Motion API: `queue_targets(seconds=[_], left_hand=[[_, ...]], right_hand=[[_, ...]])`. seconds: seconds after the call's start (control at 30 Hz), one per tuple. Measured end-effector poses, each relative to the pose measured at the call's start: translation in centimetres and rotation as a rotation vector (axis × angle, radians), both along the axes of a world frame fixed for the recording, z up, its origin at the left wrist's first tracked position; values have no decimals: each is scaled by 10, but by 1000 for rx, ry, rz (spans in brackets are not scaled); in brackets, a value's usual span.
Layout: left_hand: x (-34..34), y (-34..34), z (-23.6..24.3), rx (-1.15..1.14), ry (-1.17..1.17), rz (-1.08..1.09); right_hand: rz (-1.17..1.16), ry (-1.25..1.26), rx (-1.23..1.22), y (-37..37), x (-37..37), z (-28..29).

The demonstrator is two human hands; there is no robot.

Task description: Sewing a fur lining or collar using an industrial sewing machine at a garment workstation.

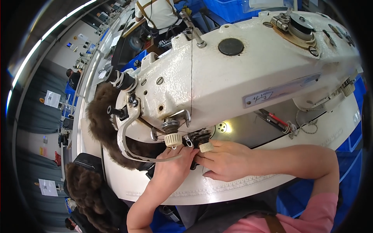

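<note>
My left hand and right hand pinch something hidden under the sewing machine head; fingertips risk the needle, fur could snag.

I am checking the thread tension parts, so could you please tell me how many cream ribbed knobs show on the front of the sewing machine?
2: one knob just above the left hand, the other against the right hand. Others may be hidden behind the hands.

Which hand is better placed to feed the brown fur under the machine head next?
Left, probably. The left hand lies beside the brown fur at the sewing machine head; the right hand rests farther right, on the table, fingertips meeting the left's.
</note>
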State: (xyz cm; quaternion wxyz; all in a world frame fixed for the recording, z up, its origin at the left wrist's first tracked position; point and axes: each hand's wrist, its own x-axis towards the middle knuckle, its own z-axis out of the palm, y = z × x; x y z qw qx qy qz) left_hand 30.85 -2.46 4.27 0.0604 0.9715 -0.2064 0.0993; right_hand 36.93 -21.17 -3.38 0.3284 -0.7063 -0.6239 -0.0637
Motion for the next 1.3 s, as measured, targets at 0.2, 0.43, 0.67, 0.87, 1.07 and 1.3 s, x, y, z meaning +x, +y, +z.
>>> queue_targets(seconds=[0.2,0.43,0.67,0.87,1.07,1.3], left_hand=[[-2,-4,1,-32,21,21],[1,-9,-9,104,-62,-192],[-23,-42,-29,402,-179,-73],[-22,-39,-41,250,-231,-52],[-22,-40,-45,224,-264,-53],[-24,-43,-36,323,-207,-54]], right_hand=[[-31,-124,86,-3,-1,0],[149,-126,106,-7,2,1],[-318,-82,-115,-22,24,14],[-365,-193,-258,-16,22,2],[-344,-87,-136,-24,23,-20],[-338,-183,-23,-25,23,-3]])
